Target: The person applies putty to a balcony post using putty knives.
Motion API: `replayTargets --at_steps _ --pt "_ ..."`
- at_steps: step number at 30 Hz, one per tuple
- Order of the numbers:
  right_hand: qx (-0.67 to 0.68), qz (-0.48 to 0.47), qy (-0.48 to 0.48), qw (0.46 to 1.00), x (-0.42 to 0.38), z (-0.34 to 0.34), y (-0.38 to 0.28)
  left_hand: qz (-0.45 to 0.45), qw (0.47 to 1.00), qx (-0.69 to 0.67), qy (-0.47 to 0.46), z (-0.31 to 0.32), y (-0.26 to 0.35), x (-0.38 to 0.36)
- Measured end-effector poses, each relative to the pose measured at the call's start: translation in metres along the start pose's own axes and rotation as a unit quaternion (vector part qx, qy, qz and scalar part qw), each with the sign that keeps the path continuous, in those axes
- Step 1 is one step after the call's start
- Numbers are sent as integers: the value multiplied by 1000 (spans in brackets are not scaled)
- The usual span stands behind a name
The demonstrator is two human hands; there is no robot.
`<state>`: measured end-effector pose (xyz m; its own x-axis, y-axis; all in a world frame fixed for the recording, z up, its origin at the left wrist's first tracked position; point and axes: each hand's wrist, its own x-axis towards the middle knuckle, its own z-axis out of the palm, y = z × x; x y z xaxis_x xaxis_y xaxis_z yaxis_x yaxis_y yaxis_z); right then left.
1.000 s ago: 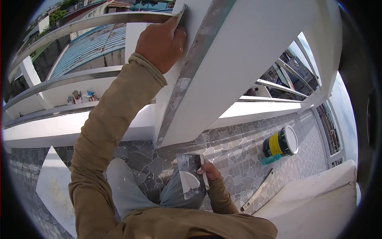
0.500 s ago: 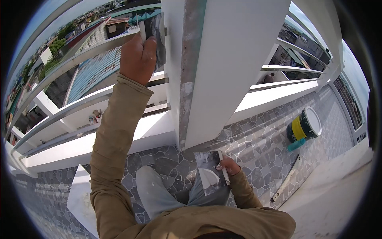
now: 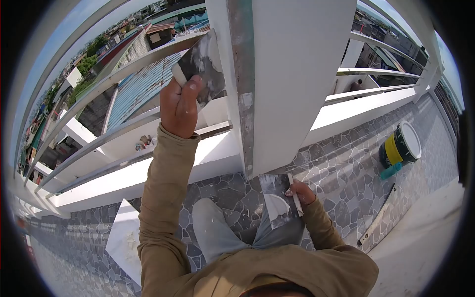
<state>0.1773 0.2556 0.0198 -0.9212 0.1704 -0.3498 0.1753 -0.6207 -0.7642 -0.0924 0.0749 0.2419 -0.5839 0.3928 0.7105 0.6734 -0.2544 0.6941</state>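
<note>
My left hand (image 3: 181, 106) is raised at the railing, fingers closed around the pale handle of a wide putty knife (image 3: 202, 64). Its smeared steel blade has its far edge right at the side of the white pillar (image 3: 292, 74). Low in front of my lap, my right hand (image 3: 302, 192) grips a second putty knife (image 3: 277, 184) by its pale edge handle. A thick patch of white putty (image 3: 278, 205) lies on that blade. Grey and whitish smears run down the pillar's narrow face (image 3: 246, 94).
On the stone-patterned floor (image 3: 336, 163) to the right stand a dark bucket (image 3: 391, 151) with a yellow band, a teal item (image 3: 391, 171) and a long straight bar (image 3: 378, 218). A white board (image 3: 126, 242) lies left. Railings (image 3: 143, 59) flank the pillar; a distant person (image 3: 356, 85) is beyond.
My left hand has moved down beside the pillar, and its blade now shows more of its flat face. My right hand still holds its putty-loaded blade. The view has shifted left.
</note>
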Motion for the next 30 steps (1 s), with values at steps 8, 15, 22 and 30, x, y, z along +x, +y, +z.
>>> replayTargets --at_steps 8,15,22,30 --pt "267 -58 -1 962 -20 89 -39 -210 936 -242 145 -5 -30 -170" --pt "281 -56 -28 958 8 105 -38 -124 990 -24 65 35 -15 -209" --pt "317 63 -70 944 0 107 -42 101 993 43 -49 22 -48 -210" --pt "121 -26 4 992 13 54 -36 85 990 57 -99 -13 -48 -183"
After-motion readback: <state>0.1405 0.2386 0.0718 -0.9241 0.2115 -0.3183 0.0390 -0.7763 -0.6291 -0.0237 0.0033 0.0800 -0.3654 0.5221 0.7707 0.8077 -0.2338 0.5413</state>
